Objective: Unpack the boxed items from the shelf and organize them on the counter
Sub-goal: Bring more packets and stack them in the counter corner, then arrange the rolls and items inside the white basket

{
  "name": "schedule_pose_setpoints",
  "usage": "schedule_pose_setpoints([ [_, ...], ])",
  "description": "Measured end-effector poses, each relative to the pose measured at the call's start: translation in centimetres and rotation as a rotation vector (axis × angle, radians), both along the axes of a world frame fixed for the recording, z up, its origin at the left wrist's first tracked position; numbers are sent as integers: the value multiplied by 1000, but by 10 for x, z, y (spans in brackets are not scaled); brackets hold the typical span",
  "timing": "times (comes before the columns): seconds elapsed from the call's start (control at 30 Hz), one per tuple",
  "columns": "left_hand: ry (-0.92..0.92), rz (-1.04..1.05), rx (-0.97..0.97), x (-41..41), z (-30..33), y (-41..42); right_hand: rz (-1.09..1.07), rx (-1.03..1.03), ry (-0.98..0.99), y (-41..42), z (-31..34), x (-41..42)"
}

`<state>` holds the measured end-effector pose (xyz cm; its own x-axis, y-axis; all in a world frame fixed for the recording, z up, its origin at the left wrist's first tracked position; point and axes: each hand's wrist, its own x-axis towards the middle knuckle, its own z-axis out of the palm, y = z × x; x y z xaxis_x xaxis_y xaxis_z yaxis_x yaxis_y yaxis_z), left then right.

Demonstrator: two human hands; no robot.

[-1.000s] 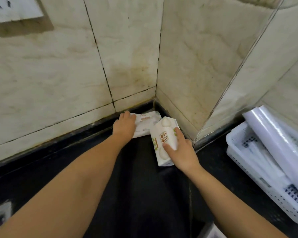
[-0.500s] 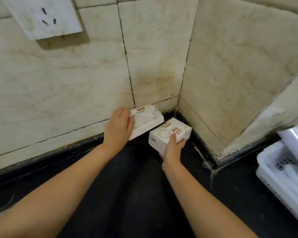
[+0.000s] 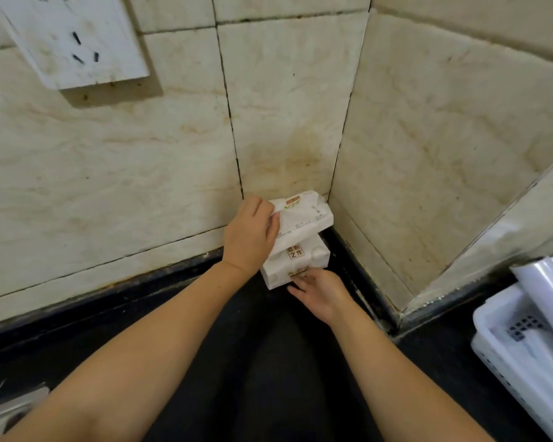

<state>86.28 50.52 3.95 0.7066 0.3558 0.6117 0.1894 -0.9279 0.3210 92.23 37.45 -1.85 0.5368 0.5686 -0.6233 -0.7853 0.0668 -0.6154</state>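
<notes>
**user1:** Up in the corner where the two tiled walls meet, the person's left hand (image 3: 251,236) has its fingers wrapped over the near end of a soft white pack (image 3: 300,218), holding it tilted, with its far end up by the wall. Looks like a firm grab, thumb side hidden behind the pack. The right hand (image 3: 320,290) sits lower with fingers fairly flat against the front edge of a second pack (image 3: 296,264) that lies on the dark counter (image 3: 237,362). More pressing or steadying than gripping, as far as one can tell.

**user2:** So the top one is going on the bottom one?

**user1:** That's the read. The upper pack overlaps the lower one and seems to touch it at the back, but it isn't lying flat yet. Whether it's fully resting there can't be told from this angle.

**user2:** How far along would you call it?

**user1:** Hard to say overall. No shelf or box shows, so how many items are left is unknown. What does show: two packs at the counter corner, one down, one nearly stacked. Off to the right there's a white basket (image 3: 492,339) with a roll of clear film (image 3: 546,288) on it, well apart from the packs, and a wall socket (image 3: 74,36) up left. Neither looks like part of the job.

**user2:** So mid-task, basically.

**user1:** Probably. Finishing this stack and letting go is the bit left here.
</notes>
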Motion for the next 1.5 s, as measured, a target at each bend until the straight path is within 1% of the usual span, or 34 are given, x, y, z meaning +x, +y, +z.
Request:
schedule_pose_setpoints([
  [0.07, 41, -28, 28, 4, -6, -2, 1, -142, -171, -12, -3, 9],
  [0.13, 115, -42, 62, 3, -18, -4, -28, -275, -449, -23, 1, 23],
  [0.17, 172, -39, 61, 2, -25, -5, 10, -287, -593, -27, 4, 29],
  [0.23, 301, -5, 33, -3, -42, -7, 175, -261, -801, -26, 11, 36],
  [0.3, 384, 21, 3, -9, -55, -8, 318, -291, -933, -19, 15, 36],
  [0.37, 398, 5, -2, -14, -61, -7, 365, -352, -1005, -12, 15, 34],
  [0.5, 416, -6, -58, -10, -58, -2, 412, -387, -1025, -4, 12, 41],
  [0.6, 502, 36, -138, -7, -52, 1, 498, -376, -992, -6, 15, 44],
  [0.7, 551, 30, -209, -20, -42, 0, 489, -403, -1007, -18, 23, 41],
  [0.8, 540, 15, -204, -43, -25, -7, 501, -437, -1076, -44, 40, 28],
  [0.87, 502, -19, -194, -59, -9, -19, 515, -458, -1179, -65, 55, 14],
  [0.93, 470, -89, -175, -73, 7, -37, 520, -529, -1264, -86, 73, -1],
  [1.0, 463, -184, -147, -86, 18, -62, 566, -639, -1308, -113, 88, -16],
  [1.07, 464, -284, -124, -96, 24, -92, 611, -690, -1319, -146, 98, -31],
  [1.17, 467, -453, -113, -112, 23, -148, 534, -742, -1307, -210, 101, -60],
  [1.23, 475, -570, -110, -125, 18, -188, 452, -785, -1246, -255, 97, -83],
  [1.33, 517, -717, -89, -144, 13, -244, 387, -864, -1117, -321, 90, -123],
  [1.5, 600, -881, -35, -168, 7, -319, 244, -1007, -1013, -411, 82, -192],
])
